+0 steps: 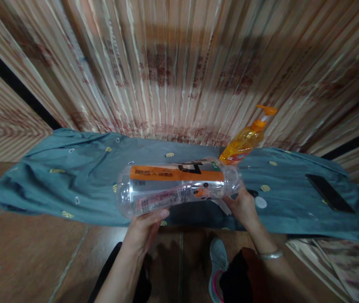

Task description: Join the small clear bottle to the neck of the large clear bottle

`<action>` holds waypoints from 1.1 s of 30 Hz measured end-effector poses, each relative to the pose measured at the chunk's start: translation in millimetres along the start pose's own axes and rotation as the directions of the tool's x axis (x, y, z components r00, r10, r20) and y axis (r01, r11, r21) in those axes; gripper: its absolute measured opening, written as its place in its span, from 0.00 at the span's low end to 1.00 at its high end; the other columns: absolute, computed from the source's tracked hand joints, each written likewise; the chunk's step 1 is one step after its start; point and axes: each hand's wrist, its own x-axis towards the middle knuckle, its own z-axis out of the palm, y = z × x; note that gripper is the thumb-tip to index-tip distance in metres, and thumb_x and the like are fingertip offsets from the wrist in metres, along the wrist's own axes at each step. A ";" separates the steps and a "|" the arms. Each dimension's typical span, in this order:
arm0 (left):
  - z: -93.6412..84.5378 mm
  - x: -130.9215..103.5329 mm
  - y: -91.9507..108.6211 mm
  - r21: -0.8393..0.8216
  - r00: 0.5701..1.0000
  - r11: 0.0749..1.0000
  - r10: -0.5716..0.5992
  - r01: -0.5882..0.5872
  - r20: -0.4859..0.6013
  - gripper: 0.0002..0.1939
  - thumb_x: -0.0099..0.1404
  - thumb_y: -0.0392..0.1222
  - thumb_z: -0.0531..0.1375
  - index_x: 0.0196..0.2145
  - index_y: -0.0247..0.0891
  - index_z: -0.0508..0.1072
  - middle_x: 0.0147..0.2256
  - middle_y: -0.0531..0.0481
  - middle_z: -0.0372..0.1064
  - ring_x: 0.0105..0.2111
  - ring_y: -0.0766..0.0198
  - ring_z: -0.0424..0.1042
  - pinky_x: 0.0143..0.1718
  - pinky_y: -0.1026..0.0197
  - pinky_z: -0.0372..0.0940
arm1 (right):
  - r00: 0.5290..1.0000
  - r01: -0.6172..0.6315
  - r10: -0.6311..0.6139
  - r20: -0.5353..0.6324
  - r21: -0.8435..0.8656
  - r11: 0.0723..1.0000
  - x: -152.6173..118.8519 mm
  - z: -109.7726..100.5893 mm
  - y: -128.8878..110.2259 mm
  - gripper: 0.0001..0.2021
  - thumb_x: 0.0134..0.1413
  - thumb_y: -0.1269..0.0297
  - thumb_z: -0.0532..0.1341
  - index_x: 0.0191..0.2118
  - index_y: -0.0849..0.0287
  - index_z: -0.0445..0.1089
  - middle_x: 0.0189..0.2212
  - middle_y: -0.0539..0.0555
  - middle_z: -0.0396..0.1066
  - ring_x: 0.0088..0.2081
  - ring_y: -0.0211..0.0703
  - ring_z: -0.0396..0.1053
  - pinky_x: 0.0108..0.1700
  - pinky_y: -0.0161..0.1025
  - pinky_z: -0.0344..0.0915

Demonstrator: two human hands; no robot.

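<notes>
- While it's held sideways, the clear bottle (176, 191) is clasped by the left hand (144, 229), thumb pressed on
- neck (232, 179) seemingly pinched by the right hand (243, 204), fingers kinda hidden

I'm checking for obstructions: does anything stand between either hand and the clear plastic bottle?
Nothing visible does: the left hand holds the clear plastic bottle near its base, the right hand near its neck. The orange pump bottle stands beyond the neck end, on the far side from the hands.
</notes>
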 end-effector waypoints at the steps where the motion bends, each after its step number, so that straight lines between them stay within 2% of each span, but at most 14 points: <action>1: 0.2 -0.1 0.0 -0.001 1.000 1.000 0.000 0.000 -0.003 0.16 0.41 0.34 0.69 0.33 0.37 0.79 0.36 0.44 0.79 0.43 0.49 0.75 0.54 0.46 0.63 | 1.000 -0.004 0.004 0.002 0.002 1.000 -0.1 -0.2 -0.1 0.27 0.49 0.43 0.57 0.48 0.61 0.65 0.40 0.62 0.75 0.39 0.53 0.74 0.38 0.43 0.69; 16: -0.2 0.3 -0.6 -0.002 1.000 1.000 0.016 -0.016 0.018 0.17 0.42 0.34 0.69 0.34 0.37 0.79 0.36 0.44 0.79 0.44 0.49 0.75 0.54 0.48 0.64 | 0.999 -0.022 0.023 0.025 -0.032 0.999 0.3 -1.5 -0.3 0.27 0.50 0.45 0.57 0.49 0.62 0.65 0.39 0.62 0.76 0.38 0.56 0.75 0.36 0.44 0.69; 24: 0.7 0.5 -0.7 -0.012 1.000 1.000 0.017 -0.016 0.013 0.18 0.42 0.34 0.70 0.35 0.37 0.80 0.37 0.45 0.79 0.43 0.52 0.76 0.52 0.51 0.66 | 1.000 -0.018 0.019 0.004 -0.046 0.999 0.3 0.1 1.1 0.27 0.49 0.44 0.58 0.47 0.61 0.65 0.36 0.61 0.76 0.36 0.53 0.75 0.34 0.42 0.68; 30: 0.3 -0.8 -0.8 0.000 1.000 1.000 -0.002 0.002 -0.011 0.16 0.42 0.35 0.70 0.32 0.37 0.80 0.35 0.45 0.79 0.42 0.50 0.76 0.52 0.49 0.66 | 1.000 0.019 -0.019 0.006 -0.012 1.000 0.1 -1.1 -0.7 0.25 0.51 0.46 0.57 0.49 0.60 0.65 0.40 0.61 0.75 0.39 0.52 0.74 0.37 0.42 0.69; 33: 2.3 -0.6 0.3 0.002 1.000 1.000 0.008 -0.008 0.008 0.16 0.42 0.34 0.69 0.33 0.37 0.80 0.36 0.44 0.79 0.43 0.50 0.76 0.52 0.50 0.66 | 1.000 0.008 -0.008 0.012 -0.016 1.000 0.3 -1.9 -1.4 0.25 0.51 0.47 0.58 0.48 0.61 0.65 0.37 0.60 0.75 0.36 0.51 0.74 0.34 0.41 0.68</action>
